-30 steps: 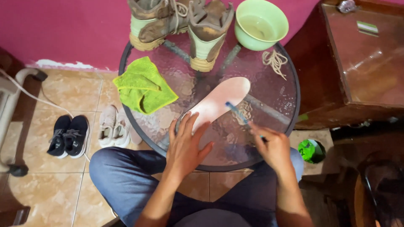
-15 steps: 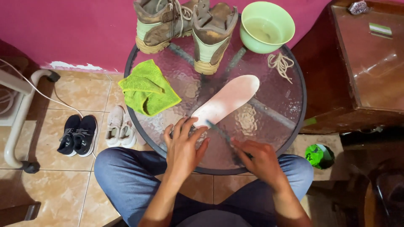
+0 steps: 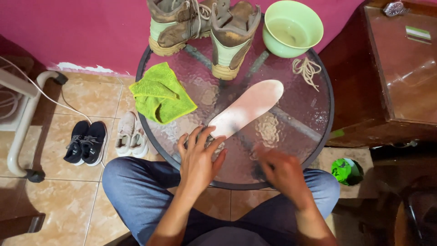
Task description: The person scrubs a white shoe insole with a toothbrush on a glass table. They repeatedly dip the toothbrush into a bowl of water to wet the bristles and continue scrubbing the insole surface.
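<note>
Since the earlier shots the right hand (image 3: 284, 175) is pulling back off the insole toward the near rim of the table, and it's so motion-blurred now that I honestly can't tell whether it's gripping anything; the thin blue-handled tool it had a moment ago isn't something I can make out anymore. Left hand (image 3: 199, 157) is sliding back a bit too, but it's lying flat with fingers spread, fingertips touching the heel end of the insole (image 3: 248, 108), so open palm pressing, not gripping. My read is the scrubbing stroke is pausing while the insole is being pinned in place. That insole is lying flat near the middle of the round glass table (image 3: 318, 132), angled with its toe pointing up toward the right, and it's looking pale pinkish with a greyer, dirtier patch toward the heel. Around it: a green cloth (image 3: 160, 93) crumpled on the left side, two muddy boots (image 3: 205, 27) standing at the far edge, a green bowl (image 3: 292, 27) of water beside them, and a loose lace (image 3: 307, 69) just below the bowl.
</note>
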